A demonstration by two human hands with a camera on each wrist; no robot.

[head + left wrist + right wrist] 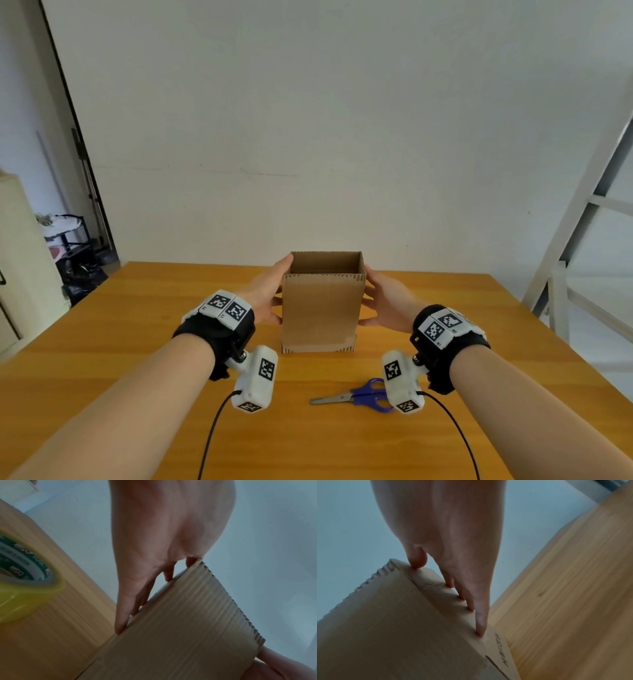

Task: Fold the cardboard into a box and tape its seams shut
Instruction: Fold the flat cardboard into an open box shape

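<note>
The scissors lie nearest, flat on the table. Behind them the box stands upright, top open, right between both hands. The left hand and right hand press its sides with straight fingers.

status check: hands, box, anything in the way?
Left hand and right hand flat against box sides. Box upright, top open. Scissors near, tape roll left; neither blocking.

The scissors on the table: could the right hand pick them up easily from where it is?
Probably yes. The scissors lie in the open on the table, just beneath the right wrist; the right hand need only leave the box.
</note>
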